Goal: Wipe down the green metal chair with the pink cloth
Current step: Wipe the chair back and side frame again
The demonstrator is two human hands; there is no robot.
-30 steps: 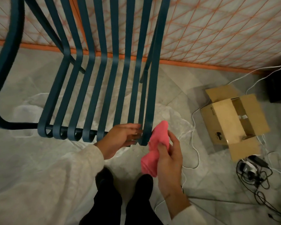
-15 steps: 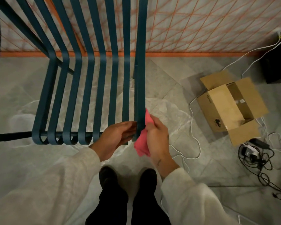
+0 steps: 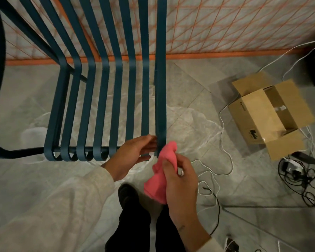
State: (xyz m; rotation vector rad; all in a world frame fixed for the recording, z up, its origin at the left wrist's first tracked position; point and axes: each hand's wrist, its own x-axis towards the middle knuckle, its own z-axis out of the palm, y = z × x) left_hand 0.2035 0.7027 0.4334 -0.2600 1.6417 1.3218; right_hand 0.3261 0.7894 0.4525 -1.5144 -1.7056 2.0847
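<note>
Bunched pink cloth (image 3: 155,187), pinched in the grip of the right hand (image 3: 182,188), just beside slatted green chair (image 3: 161,88); left hand (image 3: 133,155) spread

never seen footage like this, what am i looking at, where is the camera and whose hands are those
There is no machine here. This is one picture from a camera worn on a person's head, looking down past their sleeves to their own shoes, so both bare hands belong to the wearer. The left hand has straight fingers and touches the front end of the green metal chair, whose seat is made of long slats. The right hand grips a bunched pink cloth, with its top right beside the end of the outermost slat. On the floor to the right lie an open cardboard box and a tangle of cables.
</note>
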